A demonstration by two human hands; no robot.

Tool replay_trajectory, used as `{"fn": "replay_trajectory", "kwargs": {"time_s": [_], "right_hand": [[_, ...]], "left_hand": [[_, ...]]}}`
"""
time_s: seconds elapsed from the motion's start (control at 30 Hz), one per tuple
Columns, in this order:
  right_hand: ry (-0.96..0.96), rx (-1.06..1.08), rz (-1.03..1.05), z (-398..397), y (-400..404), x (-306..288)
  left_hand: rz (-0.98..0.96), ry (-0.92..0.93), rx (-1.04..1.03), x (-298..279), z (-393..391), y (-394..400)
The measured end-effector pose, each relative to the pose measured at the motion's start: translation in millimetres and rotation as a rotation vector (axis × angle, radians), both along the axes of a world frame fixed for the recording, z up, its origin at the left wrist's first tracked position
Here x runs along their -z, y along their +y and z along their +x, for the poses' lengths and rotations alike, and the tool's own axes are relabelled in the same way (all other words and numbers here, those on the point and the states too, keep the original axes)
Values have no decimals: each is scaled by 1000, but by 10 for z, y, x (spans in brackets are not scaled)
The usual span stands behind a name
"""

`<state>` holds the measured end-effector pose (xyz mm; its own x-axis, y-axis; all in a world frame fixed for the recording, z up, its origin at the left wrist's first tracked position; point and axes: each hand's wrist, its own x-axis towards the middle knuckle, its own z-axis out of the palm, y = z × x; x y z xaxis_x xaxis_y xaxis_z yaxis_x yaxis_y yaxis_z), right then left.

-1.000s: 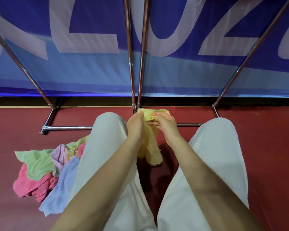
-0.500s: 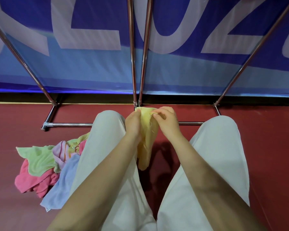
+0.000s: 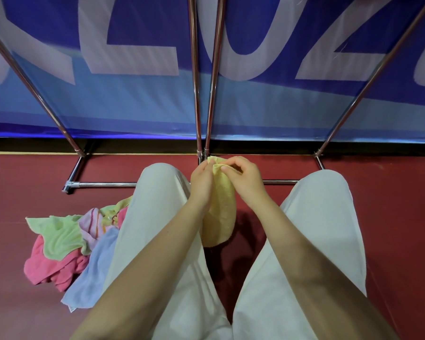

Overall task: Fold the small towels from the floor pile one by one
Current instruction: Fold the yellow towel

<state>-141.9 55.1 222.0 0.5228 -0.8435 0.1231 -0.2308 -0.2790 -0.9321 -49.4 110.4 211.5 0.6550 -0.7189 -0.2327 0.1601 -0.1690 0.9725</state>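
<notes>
A small yellow towel hangs in the air between my knees, above the red floor. My left hand grips its top edge from the left. My right hand pinches the same top edge from the right, fingers curled over the cloth. The two hands are close together, almost touching. On the floor to my left lies the pile of small towels: green on top, pink beneath, a striped one and a light blue one partly hidden by my left leg.
I sit with my legs in pale trousers spread apart. A blue banner on a chrome tube frame stands right in front, its foot bars on the red floor.
The towel was bunched and narrow a second ago; now it hangs wider and smoother. Both hands stayed at its top edge and shifted their hold slightly.
</notes>
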Motion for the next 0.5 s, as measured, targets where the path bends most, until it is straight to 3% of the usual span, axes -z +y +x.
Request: {"fn": "replay_trajectory", "kwargs": {"time_s": [0.3,0.5], "right_hand": [[-45,188,138,-57,-24,-25],[-54,273,225,-135,-45,-17]], "left_hand": [[-41,14,91,-72,-147,23],[-71,-121,226,-56,-201,68]]}}
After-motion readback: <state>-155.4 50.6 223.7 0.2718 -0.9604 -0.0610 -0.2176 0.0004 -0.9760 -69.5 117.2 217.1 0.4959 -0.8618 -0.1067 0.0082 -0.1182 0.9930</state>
